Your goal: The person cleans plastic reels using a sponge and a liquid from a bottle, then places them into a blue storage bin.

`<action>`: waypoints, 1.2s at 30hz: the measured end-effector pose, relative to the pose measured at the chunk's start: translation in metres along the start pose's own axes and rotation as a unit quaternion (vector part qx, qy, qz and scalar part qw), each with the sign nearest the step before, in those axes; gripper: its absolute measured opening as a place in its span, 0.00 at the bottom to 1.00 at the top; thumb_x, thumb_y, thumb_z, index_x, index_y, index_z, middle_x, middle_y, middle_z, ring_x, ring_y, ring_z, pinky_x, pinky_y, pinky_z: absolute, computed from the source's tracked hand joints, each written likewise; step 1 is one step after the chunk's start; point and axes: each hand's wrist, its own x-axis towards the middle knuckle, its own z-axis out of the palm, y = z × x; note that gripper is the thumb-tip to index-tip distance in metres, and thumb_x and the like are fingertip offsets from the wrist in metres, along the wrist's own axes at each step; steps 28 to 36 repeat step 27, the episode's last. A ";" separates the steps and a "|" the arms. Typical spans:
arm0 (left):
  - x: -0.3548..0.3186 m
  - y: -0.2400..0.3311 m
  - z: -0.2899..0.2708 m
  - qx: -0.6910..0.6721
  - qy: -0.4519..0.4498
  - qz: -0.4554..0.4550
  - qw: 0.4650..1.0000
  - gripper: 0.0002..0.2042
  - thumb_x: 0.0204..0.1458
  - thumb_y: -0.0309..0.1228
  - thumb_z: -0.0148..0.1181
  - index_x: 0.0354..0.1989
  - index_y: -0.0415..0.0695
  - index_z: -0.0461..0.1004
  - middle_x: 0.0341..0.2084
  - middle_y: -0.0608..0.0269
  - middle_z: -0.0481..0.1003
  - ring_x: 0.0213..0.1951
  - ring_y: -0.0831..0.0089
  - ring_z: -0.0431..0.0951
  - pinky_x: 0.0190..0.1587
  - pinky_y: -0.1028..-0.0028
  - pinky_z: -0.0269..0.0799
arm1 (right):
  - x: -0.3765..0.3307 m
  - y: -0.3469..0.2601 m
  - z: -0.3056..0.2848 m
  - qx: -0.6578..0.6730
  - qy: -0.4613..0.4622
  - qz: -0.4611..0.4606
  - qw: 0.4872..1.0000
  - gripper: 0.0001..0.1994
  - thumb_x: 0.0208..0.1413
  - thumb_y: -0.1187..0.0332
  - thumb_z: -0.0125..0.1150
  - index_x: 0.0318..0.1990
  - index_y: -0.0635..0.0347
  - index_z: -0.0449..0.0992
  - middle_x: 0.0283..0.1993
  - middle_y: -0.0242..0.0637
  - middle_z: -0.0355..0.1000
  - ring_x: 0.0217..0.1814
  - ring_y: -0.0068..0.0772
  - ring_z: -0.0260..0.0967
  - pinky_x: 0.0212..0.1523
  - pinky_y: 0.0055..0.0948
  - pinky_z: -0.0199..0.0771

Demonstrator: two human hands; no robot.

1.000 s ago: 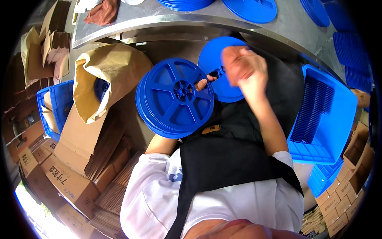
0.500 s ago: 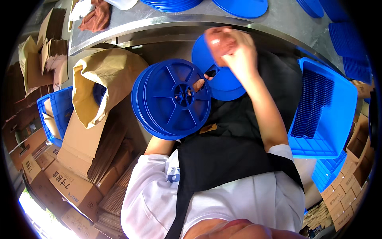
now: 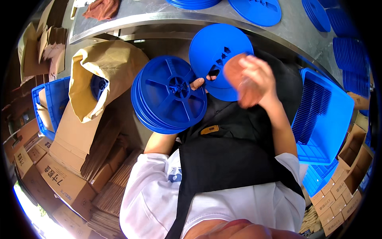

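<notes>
A flat blue reel disc (image 3: 207,47) with cut-out slots stands before my lap, tilted toward me. My left hand (image 3: 197,83) is closed on its lower left edge; the thumb and a fingertip at a slot show. A stack of blue spoked reels (image 3: 157,101) rests over my left forearm and hides most of that hand. Smeared by motion, my right hand (image 3: 258,77) grips a reddish-brown cloth (image 3: 235,69) at the disc's right side. Whether the cloth touches the disc I cannot tell.
A metal table (image 3: 159,22) runs across the front with blue disc stacks (image 3: 191,3) and another brown cloth (image 3: 101,10). At left stands a yellowish sack (image 3: 115,59) beside cardboard cartons (image 3: 61,179). On the right, a blue crate (image 3: 332,123) holds a row of discs.
My right hand and the cloth have moved down and to the right, uncovering the disc's slots. The disc has tilted up to face me more. The view has shifted slightly.
</notes>
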 end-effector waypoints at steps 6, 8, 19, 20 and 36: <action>0.004 -0.001 0.003 -0.005 -0.002 0.002 1.000 0.36 0.50 0.18 0.59 0.67 0.52 0.49 0.32 0.57 0.76 0.37 0.67 0.78 0.47 0.61 0.74 | 0.009 0.036 0.003 0.465 0.274 0.474 0.696 0.14 0.55 0.72 0.58 0.48 0.69 0.71 0.47 0.37 0.71 0.50 0.26 0.68 0.53 0.25 0.65; 0.006 -0.003 0.006 -0.007 -0.002 0.005 1.000 0.36 0.50 0.18 0.59 0.66 0.52 0.49 0.32 0.57 0.76 0.37 0.67 0.78 0.47 0.61 0.74 | 0.016 0.032 -0.001 0.485 0.284 0.505 0.655 0.14 0.54 0.72 0.58 0.47 0.67 0.71 0.47 0.37 0.71 0.48 0.25 0.69 0.50 0.24 0.67; 0.024 -0.012 0.023 -0.053 -0.008 0.036 0.998 0.36 0.50 0.19 0.59 0.66 0.52 0.49 0.32 0.57 0.76 0.36 0.67 0.77 0.47 0.61 0.74 | 0.023 -0.064 0.040 0.126 0.107 0.222 0.961 0.25 0.40 0.74 0.71 0.48 0.62 0.70 0.50 0.38 0.72 0.51 0.39 0.69 0.53 0.33 0.68; 0.026 -0.011 0.026 -0.063 -0.008 0.036 0.997 0.36 0.50 0.19 0.59 0.66 0.52 0.49 0.32 0.57 0.76 0.36 0.67 0.77 0.47 0.61 0.74 | 0.015 -0.067 0.041 0.157 0.146 0.187 0.959 0.24 0.36 0.76 0.71 0.45 0.62 0.70 0.49 0.40 0.72 0.51 0.42 0.69 0.53 0.34 0.68; 0.040 -0.046 0.015 -0.140 -0.080 0.096 0.982 0.37 0.51 0.18 0.59 0.67 0.55 0.47 0.33 0.55 0.76 0.39 0.65 0.78 0.48 0.59 0.73 | 0.055 -0.118 0.037 0.324 0.073 -0.078 0.940 0.11 0.44 0.68 0.65 0.35 0.56 0.71 0.48 0.39 0.73 0.51 0.43 0.70 0.49 0.36 0.69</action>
